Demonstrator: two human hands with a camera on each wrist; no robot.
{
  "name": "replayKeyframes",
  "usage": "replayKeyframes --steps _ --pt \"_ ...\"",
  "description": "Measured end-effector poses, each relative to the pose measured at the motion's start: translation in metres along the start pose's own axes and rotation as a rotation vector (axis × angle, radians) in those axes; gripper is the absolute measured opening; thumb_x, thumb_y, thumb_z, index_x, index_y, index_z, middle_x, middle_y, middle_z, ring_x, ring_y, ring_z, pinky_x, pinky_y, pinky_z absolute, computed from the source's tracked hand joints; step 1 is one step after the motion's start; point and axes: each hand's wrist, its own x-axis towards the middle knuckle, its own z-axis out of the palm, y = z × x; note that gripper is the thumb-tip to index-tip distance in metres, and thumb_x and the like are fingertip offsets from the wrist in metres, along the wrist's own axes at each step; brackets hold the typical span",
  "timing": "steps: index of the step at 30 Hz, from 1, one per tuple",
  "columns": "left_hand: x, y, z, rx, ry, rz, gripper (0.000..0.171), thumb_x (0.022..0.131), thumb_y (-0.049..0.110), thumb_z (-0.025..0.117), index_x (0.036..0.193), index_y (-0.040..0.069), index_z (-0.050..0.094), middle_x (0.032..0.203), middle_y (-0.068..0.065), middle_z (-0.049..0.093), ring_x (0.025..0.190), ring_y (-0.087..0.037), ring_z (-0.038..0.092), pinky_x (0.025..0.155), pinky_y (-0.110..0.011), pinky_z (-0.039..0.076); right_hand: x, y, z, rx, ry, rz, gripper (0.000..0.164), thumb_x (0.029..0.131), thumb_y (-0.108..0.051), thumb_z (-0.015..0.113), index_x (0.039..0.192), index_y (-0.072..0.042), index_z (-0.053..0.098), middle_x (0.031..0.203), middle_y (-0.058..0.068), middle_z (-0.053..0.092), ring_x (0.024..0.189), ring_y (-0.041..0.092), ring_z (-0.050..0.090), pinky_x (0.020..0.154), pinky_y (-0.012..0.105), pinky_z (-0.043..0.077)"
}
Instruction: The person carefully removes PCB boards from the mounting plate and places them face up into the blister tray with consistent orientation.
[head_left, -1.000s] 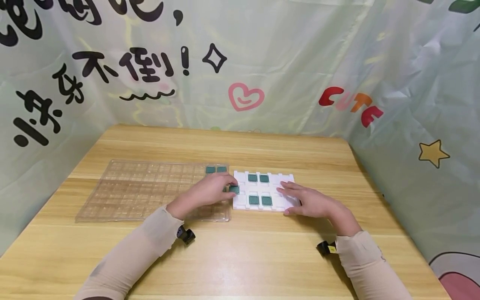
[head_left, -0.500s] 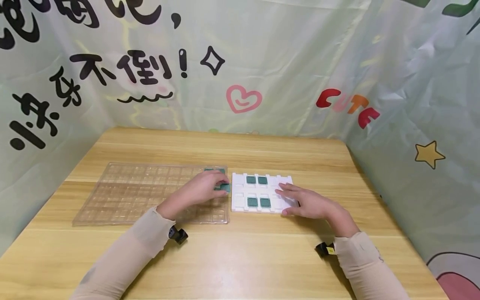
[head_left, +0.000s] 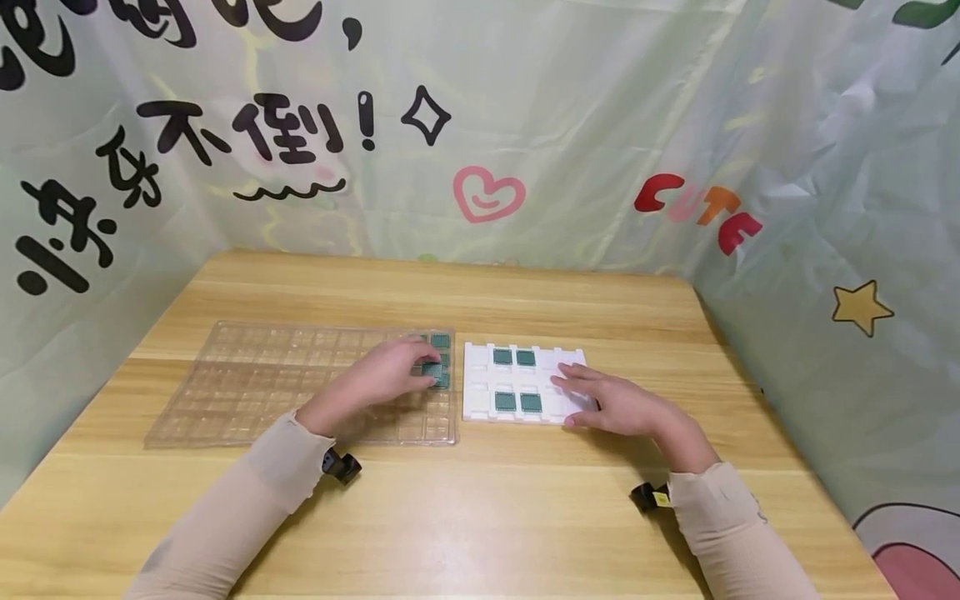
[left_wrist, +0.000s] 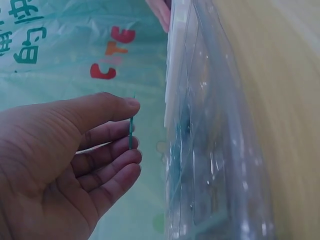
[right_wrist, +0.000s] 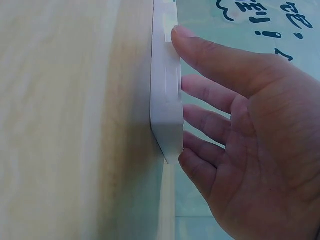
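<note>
In the head view my left hand [head_left: 382, 371] is over the right end of a clear plastic compartment tray [head_left: 300, 383]. It pinches a small, thin green square circuit board [head_left: 432, 372], seen edge-on between thumb and fingertips in the left wrist view, raised off the tray [left_wrist: 215, 150]. More green boards [head_left: 440, 341] sit in the tray's right-hand compartments, partly hidden by the fingers. My right hand [head_left: 618, 400] rests on the right end of a white slotted tray [head_left: 487, 379], its fingers extended and touching the surface. Several green boards [head_left: 531, 402] lie in that tray's slots.
Both trays lie on a wooden table [head_left: 480, 508], side by side with a narrow gap between them. Printed fabric [head_left: 570, 125] hangs behind and along the sides of the table. A small black camera [head_left: 342, 467] is on the left wrist.
My left hand, holding the green board, has moved left from the white tray's left edge to over the clear tray. The right hand has stayed on the white tray.
</note>
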Motion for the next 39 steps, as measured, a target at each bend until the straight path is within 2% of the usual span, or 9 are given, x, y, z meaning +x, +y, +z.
replayKeyframes --steps 3,8,11,14,16,22,28,39 --pt "-0.001 -0.002 -0.003 0.0 -0.011 -0.011 0.036 0.088 0.024 0.074 0.119 0.006 0.067 0.12 -0.01 0.065 0.122 -0.034 0.055 0.104 -0.046 0.041 0.0 0.0 -0.001 0.007 -0.003 0.001 0.073 0.092 -0.048 0.065 0.15 -0.011 0.041 0.158 0.013 0.028 0.143 0.036 0.025 0.11 0.055 0.027" --pt "0.001 -0.006 -0.007 0.02 -0.025 -0.027 0.036 0.088 0.024 0.075 0.118 0.006 0.067 0.114 -0.006 0.066 0.096 -0.021 0.062 0.089 -0.039 0.051 0.0 -0.001 -0.005 -0.002 0.008 -0.01 0.073 0.092 -0.046 0.065 0.15 -0.01 0.041 0.157 0.014 0.029 0.143 0.037 0.026 0.11 0.056 0.028" --pt "0.003 -0.008 -0.011 0.042 -0.022 -0.028 0.037 0.087 0.024 0.076 0.117 0.005 0.067 0.114 -0.008 0.067 0.106 -0.026 0.062 0.096 -0.042 0.048 0.001 -0.001 -0.009 -0.01 0.024 -0.008 0.072 0.092 -0.046 0.066 0.149 -0.01 0.042 0.157 0.014 0.03 0.143 0.037 0.027 0.11 0.055 0.028" --pt "0.005 -0.01 -0.014 0.052 -0.021 -0.02 0.037 0.086 0.022 0.076 0.118 0.004 0.067 0.117 -0.01 0.067 0.12 -0.035 0.056 0.104 -0.047 0.041 0.002 0.0 -0.013 -0.013 0.027 0.005 0.073 0.091 -0.047 0.066 0.15 -0.011 0.042 0.157 0.014 0.03 0.143 0.037 0.027 0.11 0.056 0.028" --pt "0.006 -0.011 -0.015 0.053 -0.025 -0.017 0.037 0.086 0.021 0.076 0.118 0.004 0.067 0.117 -0.01 0.067 0.121 -0.035 0.055 0.104 -0.048 0.041 0.003 0.001 -0.014 -0.013 0.024 0.02 0.073 0.091 -0.048 0.066 0.15 -0.012 0.042 0.158 0.013 0.029 0.143 0.036 0.026 0.11 0.055 0.028" --pt "0.008 -0.013 -0.016 0.061 -0.051 -0.037 0.034 0.087 0.022 0.075 0.115 0.004 0.067 0.111 -0.007 0.068 0.108 -0.028 0.061 0.097 -0.044 0.047 0.003 0.002 -0.014 0.002 0.009 0.047 0.073 0.091 -0.047 0.066 0.15 -0.014 0.041 0.159 0.009 0.028 0.144 0.033 0.024 0.112 0.054 0.026" --pt "0.005 -0.016 -0.01 0.066 -0.084 -0.063 0.032 0.087 0.022 0.075 0.113 0.004 0.068 0.108 -0.007 0.067 0.099 -0.024 0.062 0.092 -0.042 0.049 0.002 0.003 -0.01 0.004 0.014 0.029 0.073 0.091 -0.048 0.066 0.15 -0.013 0.042 0.158 0.011 0.029 0.143 0.035 0.026 0.111 0.055 0.027" --pt "-0.004 -0.016 0.001 0.06 -0.121 -0.091 0.034 0.088 0.026 0.075 0.115 0.006 0.069 0.109 -0.005 0.065 0.096 -0.021 0.061 0.091 -0.041 0.049 0.002 -0.001 -0.002 0.025 -0.008 0.019 0.073 0.091 -0.049 0.065 0.15 -0.011 0.041 0.158 0.013 0.029 0.143 0.036 0.026 0.111 0.055 0.027"
